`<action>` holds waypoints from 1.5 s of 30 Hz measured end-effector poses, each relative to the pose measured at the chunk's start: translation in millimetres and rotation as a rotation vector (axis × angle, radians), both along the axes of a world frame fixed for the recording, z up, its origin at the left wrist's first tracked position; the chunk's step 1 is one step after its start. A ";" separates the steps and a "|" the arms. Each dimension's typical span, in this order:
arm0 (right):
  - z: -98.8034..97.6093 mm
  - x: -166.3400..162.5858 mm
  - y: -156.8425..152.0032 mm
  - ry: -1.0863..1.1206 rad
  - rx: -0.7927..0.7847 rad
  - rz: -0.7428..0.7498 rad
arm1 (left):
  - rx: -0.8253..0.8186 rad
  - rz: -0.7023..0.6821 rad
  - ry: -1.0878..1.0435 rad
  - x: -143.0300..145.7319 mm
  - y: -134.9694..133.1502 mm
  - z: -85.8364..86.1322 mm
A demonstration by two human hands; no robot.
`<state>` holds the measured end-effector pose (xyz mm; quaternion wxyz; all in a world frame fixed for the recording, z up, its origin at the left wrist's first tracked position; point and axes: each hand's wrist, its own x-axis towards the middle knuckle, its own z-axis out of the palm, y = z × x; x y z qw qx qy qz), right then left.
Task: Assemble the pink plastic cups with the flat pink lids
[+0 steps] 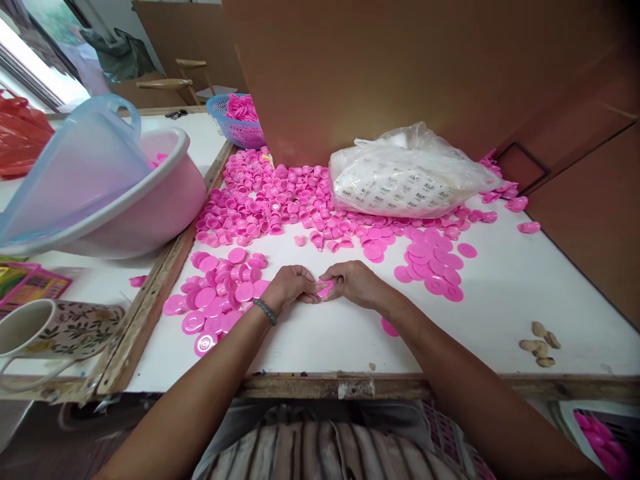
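Note:
My left hand (pixel 295 283) and my right hand (pixel 350 280) meet over the middle of the white tabletop, fingertips closed on a small pink toy saucer (pixel 325 289). The fingers cover much of it, so I cannot tell whether a cup is on it. Beside my left hand lies a heap of pink saucers and cups (pixel 215 297), some seemingly joined. Flat pink saucers (pixel 433 260) are spread to the right, beyond my right hand. A single saucer (pixel 389 327) is partly hidden by my right forearm. Behind my hands are many loose pink toy cups (pixel 280 200).
A filled clear plastic bag (pixel 405 177) rests among the cups against a cardboard box (pixel 400 73). At left stand a large basin (pixel 145 220) and a floral mug (pixel 60 327). A blue basket (pixel 240 130) holds pink pieces. Peanuts (pixel 540 345) lie at right. Wooden edging (pixel 390 387) borders the table.

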<state>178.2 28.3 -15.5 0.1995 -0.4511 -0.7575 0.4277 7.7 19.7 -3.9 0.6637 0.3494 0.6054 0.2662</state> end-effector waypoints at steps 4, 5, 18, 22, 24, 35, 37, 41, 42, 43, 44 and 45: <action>7.3 -3.1 -5.0 -0.053 0.023 0.003 | 0.073 -0.024 0.025 2.3 -4.4 -0.6; 10.9 -1.8 -8.9 -0.075 0.056 0.011 | 0.112 -0.046 0.037 3.4 -6.6 -0.9; 28.2 77.8 -81.0 -0.650 0.066 -0.367 | 0.658 -0.144 1.269 -56.1 -41.3 59.9; 26.0 43.8 -55.3 -0.467 0.069 -0.224 | 0.630 -0.098 1.521 -84.9 -41.4 63.3; 28.7 32.9 -36.7 -0.371 0.116 -0.171 | 0.686 -0.075 1.579 -86.5 -43.0 61.0; 21.4 19.9 43.0 -0.546 0.578 -0.127 | 0.788 -0.377 1.020 7.1 -18.8 22.3; 18.9 17.2 42.1 -0.587 0.512 -0.140 | 0.786 -0.400 0.979 14.7 -12.2 10.7; 22.3 21.1 30.9 -0.526 0.258 -0.207 | 0.789 -0.306 0.810 15.3 -7.8 -7.0; 24.3 22.9 27.2 -0.501 0.190 -0.207 | 0.766 -0.270 0.766 14.6 -8.0 -9.2; 26.4 24.6 23.7 -0.478 0.135 -0.195 | 0.741 -0.240 0.723 14.1 -8.3 -10.4; 28.4 26.0 20.5 -0.459 0.099 -0.182 | 0.727 -0.218 0.685 13.9 -8.7 -10.8; 30.1 27.0 17.7 -0.444 0.083 -0.172 | 0.734 -0.205 0.660 14.1 -9.1 -10.4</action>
